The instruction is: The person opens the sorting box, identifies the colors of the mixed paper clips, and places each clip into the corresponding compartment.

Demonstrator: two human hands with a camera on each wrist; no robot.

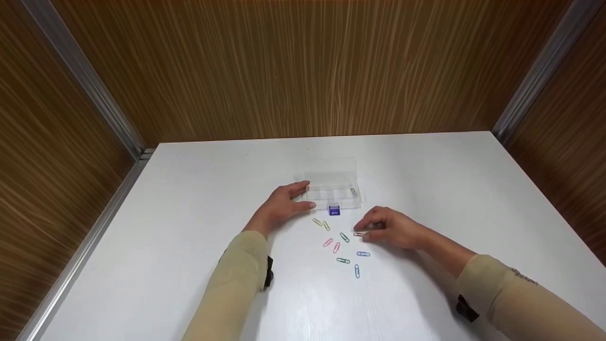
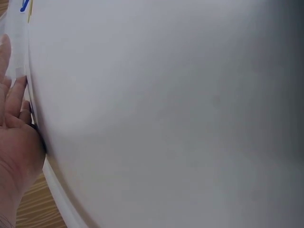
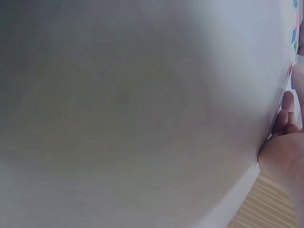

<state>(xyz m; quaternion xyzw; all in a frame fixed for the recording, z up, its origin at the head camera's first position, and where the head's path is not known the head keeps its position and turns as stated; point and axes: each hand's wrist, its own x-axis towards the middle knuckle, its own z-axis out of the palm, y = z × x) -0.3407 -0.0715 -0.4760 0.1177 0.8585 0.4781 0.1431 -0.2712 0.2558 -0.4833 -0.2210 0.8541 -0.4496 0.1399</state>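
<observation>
A clear plastic compartment box [image 1: 343,203] with a blue latch [image 1: 334,210] stands on the white table, its lid [image 1: 330,171] raised at the back. One silver-looking paper clip [image 1: 353,192] lies in its right end compartment. My left hand [image 1: 280,206] holds the box by its left end, thumb at the front and fingers toward the back. Just in front of the box, my right hand [image 1: 395,228] pinches a reddish-brown paper clip [image 1: 358,234] between thumb and forefinger at the tabletop. The left wrist view shows the left fingers [image 2: 14,97] along the box.
Loose paper clips lie in front of the box: yellow ones [image 1: 326,226], pink ones [image 1: 336,247], green ones [image 1: 343,260] and blue ones [image 1: 363,254]. Wood-patterned panels [image 1: 312,71] rise behind the white table [image 1: 189,199] and on both sides.
</observation>
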